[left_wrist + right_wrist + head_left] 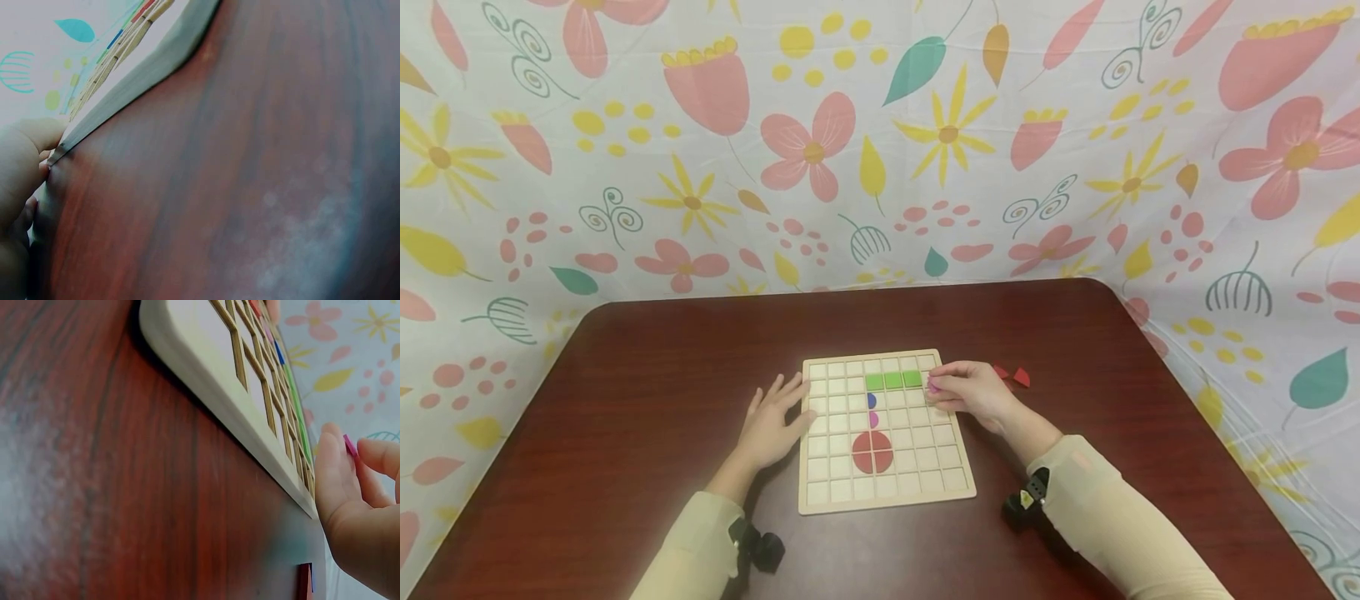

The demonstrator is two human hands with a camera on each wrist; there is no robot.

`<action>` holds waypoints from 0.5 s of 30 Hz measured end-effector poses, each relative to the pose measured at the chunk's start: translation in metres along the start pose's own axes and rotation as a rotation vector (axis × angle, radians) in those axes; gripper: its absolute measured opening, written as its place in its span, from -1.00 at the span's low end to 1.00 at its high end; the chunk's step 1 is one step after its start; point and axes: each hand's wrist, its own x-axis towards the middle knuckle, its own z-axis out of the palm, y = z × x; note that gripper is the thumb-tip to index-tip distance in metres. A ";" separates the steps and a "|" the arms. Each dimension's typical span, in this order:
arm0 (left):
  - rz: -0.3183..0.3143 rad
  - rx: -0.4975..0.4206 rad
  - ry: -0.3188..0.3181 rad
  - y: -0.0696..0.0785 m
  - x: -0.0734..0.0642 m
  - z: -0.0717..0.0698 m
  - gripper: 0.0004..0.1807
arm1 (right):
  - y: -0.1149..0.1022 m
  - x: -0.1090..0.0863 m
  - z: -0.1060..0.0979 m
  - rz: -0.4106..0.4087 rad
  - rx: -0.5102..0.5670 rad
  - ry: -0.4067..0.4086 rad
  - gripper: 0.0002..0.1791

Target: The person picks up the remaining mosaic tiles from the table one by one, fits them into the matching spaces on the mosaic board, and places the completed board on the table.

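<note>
Board (901, 418) lies between outspread left hand (771, 423) and right hand (977, 393) pinching a pink piece (350, 445).

Wooden grid board (838, 446), one; green square tiles (892, 381), three; blue semicircle (872, 401), one; pink pieces (873, 420), two; red quarter-circles (862, 442) on board, four; loose red pieces (1022, 377), at least two; wrist cameras (767, 551), two.

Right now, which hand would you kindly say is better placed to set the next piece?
Probably the right hand: it pinches a pink piece by the board, while the left hand touches its left edge.
</note>
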 end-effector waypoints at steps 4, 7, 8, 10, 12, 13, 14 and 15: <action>-0.002 -0.005 -0.001 0.001 0.000 -0.001 -0.42 | -0.001 -0.001 0.002 0.004 0.002 0.003 -0.53; -0.002 -0.009 -0.002 0.002 0.000 -0.002 -0.42 | -0.001 -0.001 0.003 0.012 0.006 0.005 -0.54; -0.002 -0.010 -0.002 0.002 0.000 -0.002 -0.42 | -0.001 -0.001 0.003 0.016 0.010 0.005 -0.55; -0.004 -0.008 -0.003 0.002 0.000 -0.002 -0.42 | 0.000 0.000 0.004 0.018 0.023 0.003 -0.56; -0.004 -0.004 -0.004 0.002 0.000 -0.001 -0.42 | 0.001 0.000 0.006 0.021 0.041 0.006 -0.57; -0.005 -0.003 -0.004 0.002 0.000 -0.001 -0.42 | 0.001 0.000 0.007 0.021 0.045 0.006 -0.56; -0.005 -0.001 -0.004 0.001 0.000 -0.001 -0.42 | 0.001 0.001 0.008 0.021 0.050 0.007 -0.56; -0.005 -0.001 -0.002 0.001 0.000 -0.001 -0.42 | 0.002 0.001 0.009 0.017 0.054 0.005 -0.55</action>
